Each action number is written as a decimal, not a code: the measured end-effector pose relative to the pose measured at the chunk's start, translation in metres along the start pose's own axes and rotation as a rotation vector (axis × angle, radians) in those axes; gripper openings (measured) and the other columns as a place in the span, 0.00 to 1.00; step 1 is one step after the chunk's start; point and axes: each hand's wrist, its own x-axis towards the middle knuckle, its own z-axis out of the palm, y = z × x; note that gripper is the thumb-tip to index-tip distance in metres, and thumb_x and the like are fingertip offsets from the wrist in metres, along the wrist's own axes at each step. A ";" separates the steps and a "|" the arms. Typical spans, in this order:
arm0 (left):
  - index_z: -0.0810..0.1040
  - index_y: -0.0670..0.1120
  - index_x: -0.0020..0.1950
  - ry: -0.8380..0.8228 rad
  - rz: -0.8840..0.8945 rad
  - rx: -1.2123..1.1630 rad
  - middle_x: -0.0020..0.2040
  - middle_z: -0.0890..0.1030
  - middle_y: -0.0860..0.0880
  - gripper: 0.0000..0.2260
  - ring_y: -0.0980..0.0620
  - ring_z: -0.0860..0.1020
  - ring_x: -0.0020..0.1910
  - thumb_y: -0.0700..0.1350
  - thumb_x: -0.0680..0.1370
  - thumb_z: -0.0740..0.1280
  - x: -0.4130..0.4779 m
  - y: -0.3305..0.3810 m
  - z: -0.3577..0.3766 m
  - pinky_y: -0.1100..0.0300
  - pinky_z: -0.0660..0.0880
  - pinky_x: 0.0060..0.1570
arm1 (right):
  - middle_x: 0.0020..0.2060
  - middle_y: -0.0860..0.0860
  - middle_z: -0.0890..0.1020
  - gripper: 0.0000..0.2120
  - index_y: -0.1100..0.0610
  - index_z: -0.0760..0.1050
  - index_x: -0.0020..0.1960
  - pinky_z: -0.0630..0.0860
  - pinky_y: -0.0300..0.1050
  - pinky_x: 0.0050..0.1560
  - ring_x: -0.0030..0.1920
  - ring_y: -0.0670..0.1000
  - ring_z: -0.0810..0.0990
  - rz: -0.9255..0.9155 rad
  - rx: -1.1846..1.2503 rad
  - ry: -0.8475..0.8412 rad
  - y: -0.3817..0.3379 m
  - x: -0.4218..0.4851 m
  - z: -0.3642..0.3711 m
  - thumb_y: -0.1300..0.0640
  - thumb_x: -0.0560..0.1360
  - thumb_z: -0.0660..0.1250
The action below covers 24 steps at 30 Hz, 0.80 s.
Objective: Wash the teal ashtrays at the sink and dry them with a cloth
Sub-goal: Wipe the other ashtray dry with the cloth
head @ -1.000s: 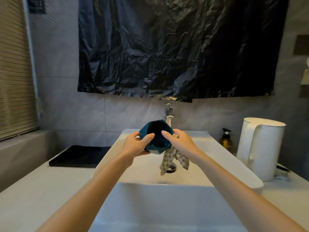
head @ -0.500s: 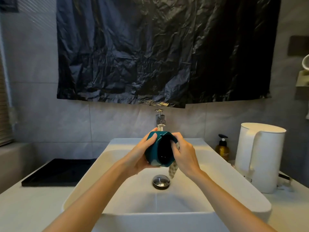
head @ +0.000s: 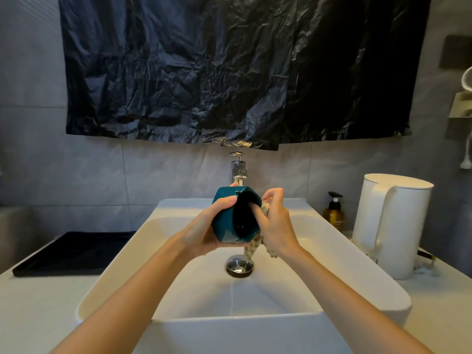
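Head view: at the centre of the frame, two bare forearms reach up from the bottom edge and meet above a white rectangular sink [head: 357, 254]. The left hand [head: 201, 235] holds a faceted teal ashtray [head: 224, 221] on its side, its dark hollow turned toward the right of the frame; this grip is clamped around the ashtray's body, thumb across the upper face and fingertips showing over the top edge. The right hand [head: 277, 226] has its grip closed on a pale checked cloth [head: 251, 247], with its fingers curled into the ashtray's opening. The loose end of the cloth hangs below both hands, just above the chrome drain [head: 239, 267]. A chrome tap [head: 238, 169] stands directly behind the ashtray. On the bench [head: 33, 310], a black tray [head: 71, 254] lies at the left of the frame. At the right stand an amber pump bottle [head: 334, 213] and, nearer the camera, a tall white kettle [head: 390, 226]. A crinkled black plastic sheet [head: 229, 72] covers the tiled wall across the top of the frame.
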 end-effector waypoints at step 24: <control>0.74 0.49 0.63 0.033 0.008 -0.042 0.57 0.79 0.42 0.23 0.45 0.80 0.51 0.54 0.70 0.69 0.000 -0.003 -0.006 0.46 0.79 0.47 | 0.48 0.54 0.82 0.15 0.51 0.70 0.52 0.81 0.50 0.54 0.54 0.50 0.81 -0.123 0.266 -0.232 -0.024 -0.016 0.010 0.69 0.74 0.66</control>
